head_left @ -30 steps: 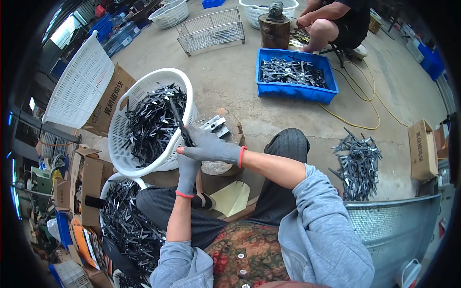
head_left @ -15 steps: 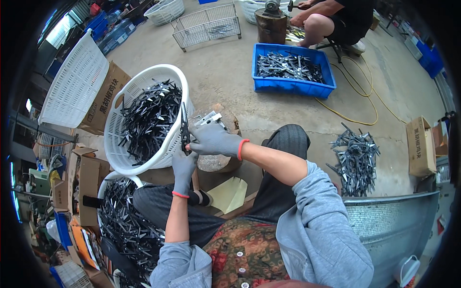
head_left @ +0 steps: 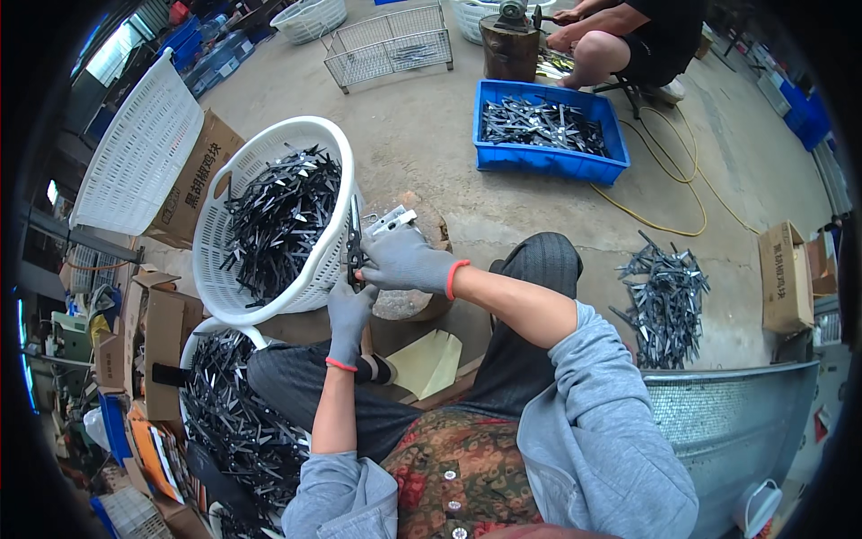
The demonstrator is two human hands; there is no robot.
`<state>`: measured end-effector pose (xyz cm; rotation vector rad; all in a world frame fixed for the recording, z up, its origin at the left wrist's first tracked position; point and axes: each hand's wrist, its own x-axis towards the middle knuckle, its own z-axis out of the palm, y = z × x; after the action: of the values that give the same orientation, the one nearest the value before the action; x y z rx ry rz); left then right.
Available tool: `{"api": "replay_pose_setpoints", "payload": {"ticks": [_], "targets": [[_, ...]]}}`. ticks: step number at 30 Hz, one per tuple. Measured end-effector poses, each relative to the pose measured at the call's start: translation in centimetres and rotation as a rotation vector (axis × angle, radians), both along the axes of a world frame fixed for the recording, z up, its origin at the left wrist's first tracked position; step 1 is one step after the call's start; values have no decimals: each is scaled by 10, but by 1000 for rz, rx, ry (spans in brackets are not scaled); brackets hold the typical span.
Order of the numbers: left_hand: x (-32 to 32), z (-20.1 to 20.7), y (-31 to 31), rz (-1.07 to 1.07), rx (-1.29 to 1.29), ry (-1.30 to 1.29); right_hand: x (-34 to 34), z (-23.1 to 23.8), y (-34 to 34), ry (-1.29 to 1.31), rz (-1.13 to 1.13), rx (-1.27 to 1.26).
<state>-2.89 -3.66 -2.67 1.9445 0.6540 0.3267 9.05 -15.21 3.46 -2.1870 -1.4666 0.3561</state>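
Note:
My left hand, in a grey glove with a red cuff, closes around the lower end of a dark scissors-like piece. Its slim pointed blade stands upward beside the white basket's rim. My right hand, gloved the same way, grips the piece from the right with its fingertips near the lower end. Just beyond my right hand, a silver metal fixture sits on a wooden stump. The fingers partly hide the piece's lower end.
A white basket of dark blades stands at left, another heaped basket nearer me. A blue tub of similar pieces lies ahead; a loose pile lies right. A co-worker crouches with a hammer beside another stump.
Both hands have shifted slightly to the right with the dark piece, and its tip sits a little lower and further right. The grip looks much the same.

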Motion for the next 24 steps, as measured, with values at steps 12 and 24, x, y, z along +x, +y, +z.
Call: {"api": "replay_pose_setpoints", "payload": {"ticks": [12, 24], "targets": [[-8, -2, 14, 96, 143, 148, -2, -6, 18, -26, 19, 47], [-11, 31, -3, 91, 176, 245, -2, -9, 11, 21, 16, 6]]}}
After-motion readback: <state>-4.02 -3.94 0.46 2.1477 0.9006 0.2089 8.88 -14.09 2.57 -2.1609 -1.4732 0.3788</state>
